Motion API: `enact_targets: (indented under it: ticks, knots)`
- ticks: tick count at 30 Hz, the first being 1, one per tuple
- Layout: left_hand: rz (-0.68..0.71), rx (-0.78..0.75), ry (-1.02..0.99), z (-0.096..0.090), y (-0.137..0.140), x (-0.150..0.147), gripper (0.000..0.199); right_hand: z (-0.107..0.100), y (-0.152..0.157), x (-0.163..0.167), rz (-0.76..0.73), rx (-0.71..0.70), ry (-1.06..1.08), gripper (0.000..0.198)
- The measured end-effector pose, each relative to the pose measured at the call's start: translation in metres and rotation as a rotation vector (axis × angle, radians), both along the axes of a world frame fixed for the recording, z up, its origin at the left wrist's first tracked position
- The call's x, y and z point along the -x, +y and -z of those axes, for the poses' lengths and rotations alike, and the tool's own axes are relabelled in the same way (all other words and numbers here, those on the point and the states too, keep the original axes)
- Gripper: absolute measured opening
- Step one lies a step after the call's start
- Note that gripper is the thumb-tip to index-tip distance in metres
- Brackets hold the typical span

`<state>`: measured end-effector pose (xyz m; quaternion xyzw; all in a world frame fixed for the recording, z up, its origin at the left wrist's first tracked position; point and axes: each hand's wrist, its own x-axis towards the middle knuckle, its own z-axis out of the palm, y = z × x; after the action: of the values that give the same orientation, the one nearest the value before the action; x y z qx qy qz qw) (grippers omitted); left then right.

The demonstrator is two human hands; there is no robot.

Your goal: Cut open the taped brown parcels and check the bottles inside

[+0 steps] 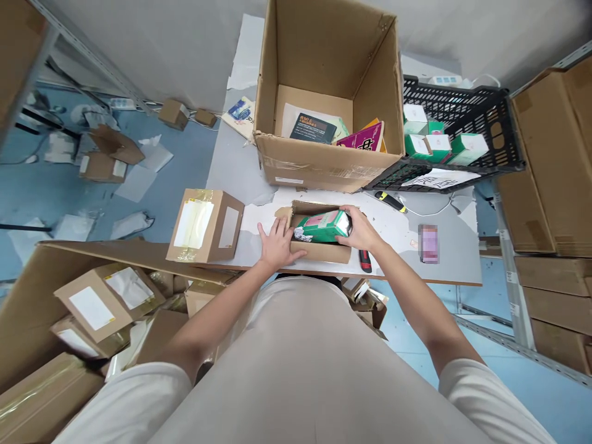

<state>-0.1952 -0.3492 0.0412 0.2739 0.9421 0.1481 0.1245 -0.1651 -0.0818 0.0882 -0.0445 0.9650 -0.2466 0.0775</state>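
My right hand (359,229) is closed around the right end of a green and white product box (321,227). That box lies tilted partly inside an open brown cardboard carton (324,253) at the table's front edge. Against the carton's left end rests my left hand (280,242), its fingers spread and the thumb along the near flap. Just right of the carton is a red and black utility knife (365,261). A taped carton with white labels (197,225) stands to the left of my left hand.
Behind the carton stands a big open cardboard box (324,161) with books inside. A black plastic crate (497,129) holds several green and white boxes. A yellow and black cutter (391,201) and a blurred phone (428,244) lie right. Packed parcels (95,305) fill a large box below left.
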Motion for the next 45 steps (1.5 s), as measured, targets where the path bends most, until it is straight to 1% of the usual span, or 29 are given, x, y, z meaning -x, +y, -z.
enact_targets:
  ticks: [2, 3, 5, 8, 10, 13, 15, 18, 20, 24, 27, 29, 32, 34, 35, 37, 38, 39, 40, 41, 42, 43, 44, 45]
  knots:
    - [-0.012, 0.007, -0.006, 0.001, 0.003, -0.001, 0.072, 0.003, -0.012, 0.000, -0.001, 0.008, 0.049, 0.082]
    - [-0.017, 0.009, -0.008, 0.001, 0.004, -0.001, 0.073, 0.004, -0.019, 0.000, -0.004, -0.015, 0.052, 0.083]
    - [-0.026, 0.005, -0.012, 0.002, 0.006, -0.003, 0.075, 0.006, -0.035, 0.002, -0.014, -0.100, 0.027, 0.085]
    - [-0.025, -0.011, -0.004, 0.003, 0.005, -0.007, 0.079, 0.003, -0.055, 0.004, -0.026, -0.240, -0.041, 0.084]
    - [-0.006, -0.026, 0.012, 0.003, 0.004, -0.011, 0.080, -0.001, -0.066, 0.004, -0.025, -0.285, -0.063, 0.079]
    - [0.042, -0.045, 0.033, 0.003, 0.003, -0.016, 0.081, -0.004, -0.077, 0.005, -0.012, -0.299, -0.055, 0.062]
    - [0.057, -0.045, 0.040, 0.004, 0.003, -0.018, 0.083, -0.004, -0.078, 0.006, -0.011, -0.303, -0.054, 0.053]
    - [0.019, -0.012, 0.036, 0.006, 0.007, -0.018, 0.084, -0.007, -0.071, 0.007, -0.007, -0.270, -0.046, 0.049]
    - [-0.022, 0.012, 0.022, 0.008, 0.012, -0.017, 0.083, -0.014, -0.060, 0.006, 0.014, -0.214, 0.001, 0.048]
    - [-0.081, 0.024, 0.005, 0.011, 0.025, -0.008, 0.081, -0.041, -0.029, -0.007, 0.099, -0.104, 0.187, 0.050]
    - [-0.111, 0.016, 0.015, 0.013, 0.036, 0.012, 0.083, -0.059, -0.006, -0.028, 0.169, -0.078, 0.308, 0.053]
    - [-0.121, 0.008, 0.018, 0.012, 0.044, 0.031, 0.087, -0.061, 0.006, -0.044, 0.222, -0.069, 0.367, 0.054]
    - [-0.122, -0.022, 0.012, 0.002, 0.050, 0.054, 0.092, -0.050, 0.015, -0.068, 0.331, -0.014, 0.449, 0.053]
    - [-0.127, -0.092, 0.012, -0.010, 0.048, 0.052, 0.089, -0.037, 0.013, -0.081, 0.412, 0.055, 0.493, 0.052]
    - [-0.141, -0.154, 0.012, -0.017, 0.045, 0.045, 0.084, -0.030, 0.011, -0.087, 0.452, 0.090, 0.508, 0.052]
    - [-0.203, -0.342, -0.014, -0.032, 0.041, 0.020, 0.074, -0.019, 0.002, -0.096, 0.533, 0.145, 0.540, 0.052]
    - [-0.269, -0.475, -0.060, -0.039, 0.039, 0.004, 0.074, -0.015, -0.004, -0.100, 0.573, 0.163, 0.564, 0.053]
    - [-0.347, -0.625, -0.158, -0.046, 0.039, -0.012, 0.079, -0.012, -0.009, -0.104, 0.608, 0.172, 0.594, 0.054]
    - [-0.435, -0.772, -0.312, -0.053, 0.041, -0.026, 0.084, -0.010, -0.015, -0.107, 0.639, 0.171, 0.625, 0.055]
    - [-0.507, -0.892, -0.528, -0.060, 0.045, -0.036, 0.083, -0.007, -0.021, -0.109, 0.662, 0.159, 0.652, 0.056]
    - [-0.540, -0.981, -0.768, -0.067, 0.051, -0.043, 0.082, -0.005, -0.026, -0.111, 0.672, 0.135, 0.670, 0.058]
    - [-0.544, -1.055, -0.984, -0.073, 0.058, -0.046, 0.080, -0.001, -0.031, -0.112, 0.665, 0.105, 0.678, 0.062]
    - [-0.552, -1.125, -1.135, -0.079, 0.065, -0.046, 0.077, 0.002, -0.035, -0.114, 0.646, 0.072, 0.681, 0.066]
    - [-0.567, -1.187, -1.229, -0.084, 0.072, -0.042, 0.073, 0.006, -0.038, -0.115, 0.621, 0.040, 0.678, 0.071]
